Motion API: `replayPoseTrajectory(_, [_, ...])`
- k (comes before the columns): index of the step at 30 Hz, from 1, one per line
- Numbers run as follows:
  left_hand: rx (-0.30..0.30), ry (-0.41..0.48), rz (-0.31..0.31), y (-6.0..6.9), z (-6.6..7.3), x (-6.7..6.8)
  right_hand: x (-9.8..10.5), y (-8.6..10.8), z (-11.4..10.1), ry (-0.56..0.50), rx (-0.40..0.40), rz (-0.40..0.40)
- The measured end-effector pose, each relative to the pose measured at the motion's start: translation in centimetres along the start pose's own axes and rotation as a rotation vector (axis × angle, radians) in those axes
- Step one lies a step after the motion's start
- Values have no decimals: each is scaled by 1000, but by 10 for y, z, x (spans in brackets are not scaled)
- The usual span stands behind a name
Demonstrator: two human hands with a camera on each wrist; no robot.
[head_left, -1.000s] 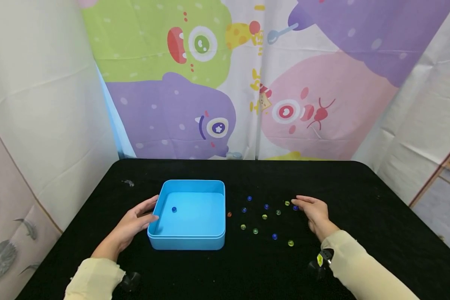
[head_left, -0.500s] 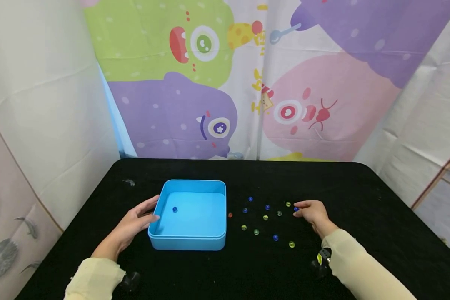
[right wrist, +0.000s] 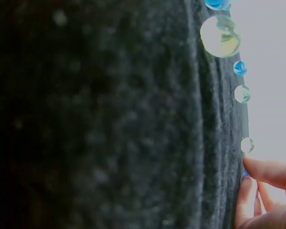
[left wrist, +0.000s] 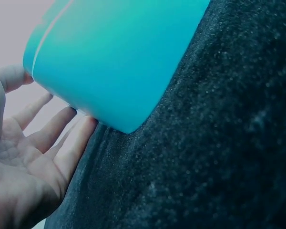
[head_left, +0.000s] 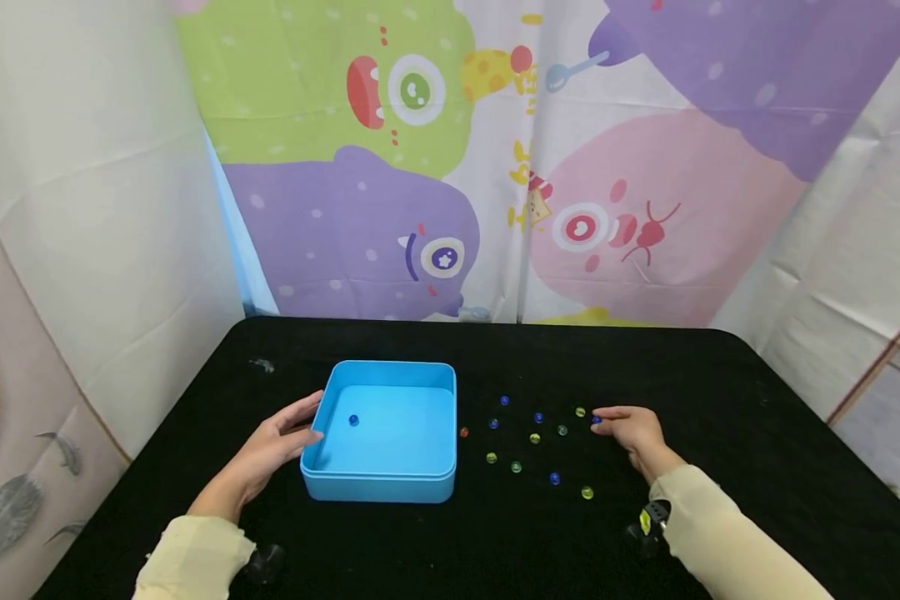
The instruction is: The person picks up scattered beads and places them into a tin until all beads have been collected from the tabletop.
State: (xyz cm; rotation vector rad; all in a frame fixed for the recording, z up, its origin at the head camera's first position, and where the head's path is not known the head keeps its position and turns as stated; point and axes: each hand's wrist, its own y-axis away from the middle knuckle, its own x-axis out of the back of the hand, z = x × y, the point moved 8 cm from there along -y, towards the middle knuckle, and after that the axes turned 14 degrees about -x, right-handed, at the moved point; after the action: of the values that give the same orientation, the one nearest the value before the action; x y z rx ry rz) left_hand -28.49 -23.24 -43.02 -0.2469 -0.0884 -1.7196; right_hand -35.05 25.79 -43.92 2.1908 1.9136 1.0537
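Note:
A blue box stands on the table, with one blue marble lying inside. My left hand rests against the box's left side, thumb by the rim; the left wrist view has the hand's extended fingertips touching the outer wall of the box. To the right of the loose marbles, my right hand pinches a blue marble at table level. Only a sliver of that marble shows between thumb and finger of the right hand in the right wrist view.
Several blue, green and yellowish marbles lie scattered between the box and my right hand, among them a yellow-green marble just left of my fingertips. An orange-red marble sits beside the box's right wall. A patterned curtain hangs behind the black table.
My right hand's fingers have lowered and closed on the blue marble at the right. My left hand stays at the box. The whole head view has shifted slightly.

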Motion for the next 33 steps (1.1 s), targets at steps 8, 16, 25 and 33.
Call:
replayPoseTrajectory(8, [0, -16, -1, 0, 0, -1, 1, 1, 4, -68, -22, -4])
replayPoseTrajectory(16, [6, -33, 13, 2, 2, 1, -7, 1, 3, -142, -25, -27])
replayPoseTrajectory(25, [1, -15, 6, 0, 0, 0, -17, 5, -3, -150, -14, -33])
replayPoseTrajectory(33, [5, -13, 14, 0, -1, 0, -24, 16, -17, -170, 19, -64])
